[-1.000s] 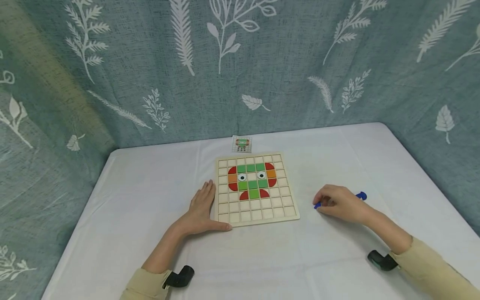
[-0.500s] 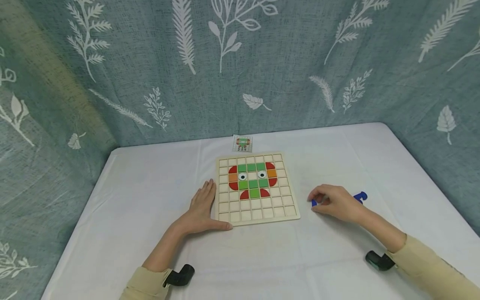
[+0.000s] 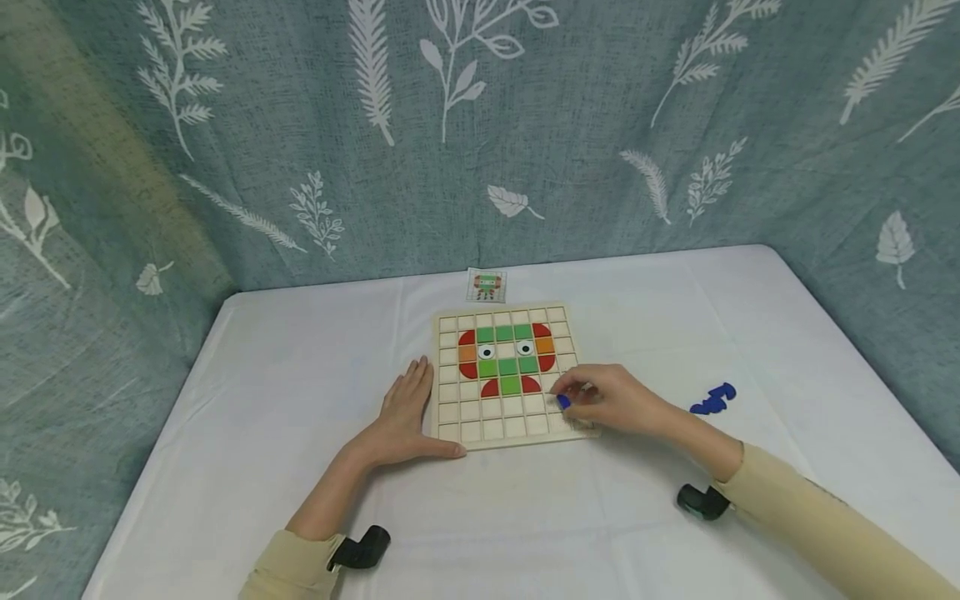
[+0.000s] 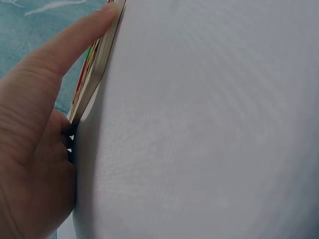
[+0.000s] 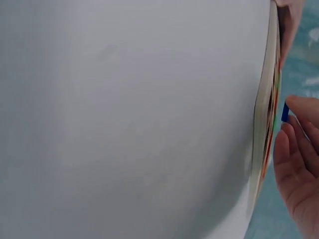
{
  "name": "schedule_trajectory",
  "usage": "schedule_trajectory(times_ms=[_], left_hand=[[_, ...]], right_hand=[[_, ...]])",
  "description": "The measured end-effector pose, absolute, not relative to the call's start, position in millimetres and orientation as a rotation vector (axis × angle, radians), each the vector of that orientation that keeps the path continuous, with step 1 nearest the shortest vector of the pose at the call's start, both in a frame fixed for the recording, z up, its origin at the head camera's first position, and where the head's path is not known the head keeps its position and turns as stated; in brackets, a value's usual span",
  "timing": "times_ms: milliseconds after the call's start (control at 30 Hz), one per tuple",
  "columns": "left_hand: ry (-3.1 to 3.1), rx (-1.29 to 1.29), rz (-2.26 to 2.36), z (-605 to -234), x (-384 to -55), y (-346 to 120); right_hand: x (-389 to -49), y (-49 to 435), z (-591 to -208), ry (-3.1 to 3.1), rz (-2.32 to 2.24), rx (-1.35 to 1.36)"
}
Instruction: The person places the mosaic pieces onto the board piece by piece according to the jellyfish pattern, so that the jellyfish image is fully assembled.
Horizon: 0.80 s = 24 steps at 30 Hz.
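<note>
My left hand rests against the left side of a wooden grid board, its fingers straight along the edge and the thumb at the front left corner. Red, green, orange and eye tiles fill part of the grid, forming a face-like pattern. Over the board's right part, my right hand pinches a small blue tile between thumb and fingers. In the right wrist view the blue tile appears edge-on, just above the board. Several blue tiles lie on the cloth further right.
A small picture card with a similar figure lies behind the board. The table wears a white cloth. A leaf-patterned curtain hangs behind it. Black wrist cameras sit at both sleeves.
My right hand has picked up a blue tile from the pile and moved left with it over the board. The left hand stays at the board's edge.
</note>
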<state>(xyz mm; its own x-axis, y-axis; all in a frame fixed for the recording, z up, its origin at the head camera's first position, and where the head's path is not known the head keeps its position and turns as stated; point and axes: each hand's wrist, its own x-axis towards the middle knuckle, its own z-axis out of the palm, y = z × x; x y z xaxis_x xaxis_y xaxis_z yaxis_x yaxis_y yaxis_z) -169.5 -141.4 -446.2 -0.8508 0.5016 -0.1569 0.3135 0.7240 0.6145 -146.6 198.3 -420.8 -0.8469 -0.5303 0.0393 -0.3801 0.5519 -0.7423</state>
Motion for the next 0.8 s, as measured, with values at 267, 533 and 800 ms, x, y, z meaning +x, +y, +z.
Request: schedule_trajectory(times_ms=[267,533,800], left_hand=[[2.612,0.615,0.837,-445,-169,-141],[2.615,0.614,0.838,-445,-169,-141],[2.612,0.632,0.851,-444,-168,-142]], right_hand=[[-162,166,-424,2.510,-1.140,-0.851],[-164,163,-425,2.532,-1.141,-0.863],[-165,163,-426,2.517,-1.161,-0.884]])
